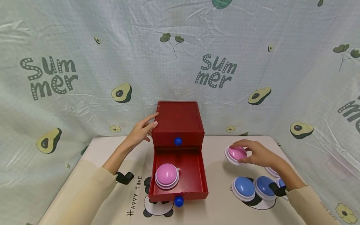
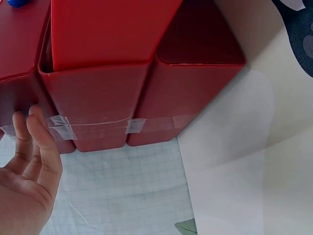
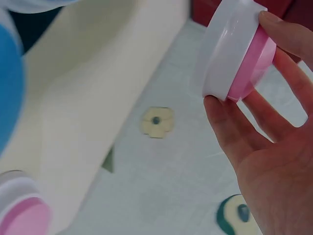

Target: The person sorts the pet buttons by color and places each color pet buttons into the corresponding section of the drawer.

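Observation:
My right hand (image 1: 254,152) grips a pink push button with a white base (image 1: 237,154), lifted above the table on the right. In the right wrist view, thumb and fingers hold the button (image 3: 239,54) around its rim. At the left side of the red drawer cabinet (image 1: 178,117), my left hand (image 1: 140,129) touches the upper edge with extended fingers. Below the upper drawer, the lower drawer (image 1: 194,175) is pulled out. Inside its left part sits another pink button (image 1: 166,175). In the left wrist view, the left fingers (image 2: 44,137) lie against the cabinet's side.
Blue buttons (image 1: 244,187) stand on the table (image 1: 217,206) at the right front, some partly behind the right forearm. Another pink button (image 1: 270,171) is mostly covered by that arm. A patterned curtain (image 1: 180,75) hangs behind the cabinet. Blue knobs (image 1: 178,201) stick out from the drawers.

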A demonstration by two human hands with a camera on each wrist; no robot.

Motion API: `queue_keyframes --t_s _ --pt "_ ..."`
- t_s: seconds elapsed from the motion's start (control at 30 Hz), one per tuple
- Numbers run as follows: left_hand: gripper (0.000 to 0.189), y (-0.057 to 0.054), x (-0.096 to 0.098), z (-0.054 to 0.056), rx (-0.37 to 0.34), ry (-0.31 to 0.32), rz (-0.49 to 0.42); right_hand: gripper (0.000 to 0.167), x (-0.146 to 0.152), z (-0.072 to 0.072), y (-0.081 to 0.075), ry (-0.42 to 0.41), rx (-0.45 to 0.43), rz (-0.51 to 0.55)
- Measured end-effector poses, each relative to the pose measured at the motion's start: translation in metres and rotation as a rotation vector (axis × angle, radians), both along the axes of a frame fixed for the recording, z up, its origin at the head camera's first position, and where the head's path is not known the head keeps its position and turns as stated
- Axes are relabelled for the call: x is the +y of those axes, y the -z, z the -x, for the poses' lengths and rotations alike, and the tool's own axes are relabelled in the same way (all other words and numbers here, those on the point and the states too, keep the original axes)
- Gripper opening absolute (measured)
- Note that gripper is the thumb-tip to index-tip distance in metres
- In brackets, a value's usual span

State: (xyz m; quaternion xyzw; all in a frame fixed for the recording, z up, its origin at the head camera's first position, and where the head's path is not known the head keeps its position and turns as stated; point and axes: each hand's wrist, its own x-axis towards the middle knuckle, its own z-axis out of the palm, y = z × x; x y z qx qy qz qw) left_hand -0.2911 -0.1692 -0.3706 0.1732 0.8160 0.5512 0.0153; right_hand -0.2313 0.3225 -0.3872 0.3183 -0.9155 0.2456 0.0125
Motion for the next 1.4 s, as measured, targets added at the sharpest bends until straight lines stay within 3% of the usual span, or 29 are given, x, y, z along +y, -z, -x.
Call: queue_keyframes --t_s 0.3,0.77,1.13,1.4 --pt "0.056 0.0 0.0 0.0 -0.001 -0.004 0.003 0.051 -0.029 -0.007 -0.033 -0.034 0.038 -0.036" --pt "0.057 0.0 0.001 0.0 -0.015 0.005 -0.021 0.055 -0.092 -0.017 -0.069 -0.217 0.041 -0.017" --pt "0.056 0.0 0.002 -0.001 -0.016 -0.002 -0.024 0.052 -0.139 -0.014 -0.065 -0.341 -0.056 -0.03" --pt "0.056 0.0 0.001 0.0 -0.009 -0.004 -0.025 0.052 -0.158 -0.011 -0.051 -0.351 -0.098 -0.066"
